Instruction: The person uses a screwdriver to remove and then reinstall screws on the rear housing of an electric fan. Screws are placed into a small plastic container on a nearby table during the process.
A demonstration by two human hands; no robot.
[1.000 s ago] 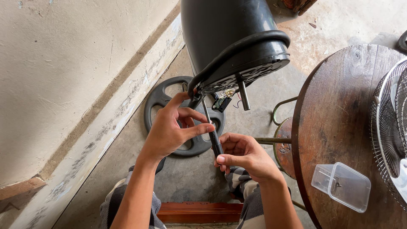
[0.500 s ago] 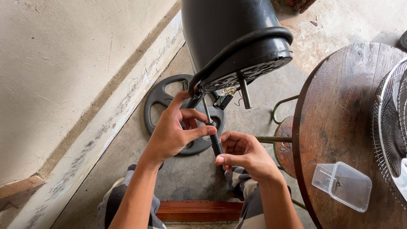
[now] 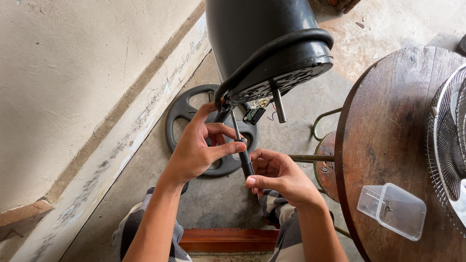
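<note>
Low at centre frame, my right hand (image 3: 279,177) is clamped on the slim black-handled screwdriver (image 3: 241,148); my left hand (image 3: 199,150) pinches its upper handle. Above, the shaft angles up into the black plastic fan housing (image 3: 272,53).

At top centre of the frame I see the fan motor housing (image 3: 264,48), tilted, with its shaft (image 3: 278,104) sticking down toward lower right. Just below it, mid-frame, my left hand (image 3: 196,150) and right hand (image 3: 279,177) sit side by side around the screwdriver (image 3: 241,145), whose tip runs up into the housing. Behind the hands, on the floor, lies the fan base ring (image 3: 187,114). The wall (image 3: 73,87) fills the left. At right stands the bench (image 3: 388,145); on it the plastic container (image 3: 392,211) lies lower right, the fan grille (image 3: 449,145) at the right edge.
</note>
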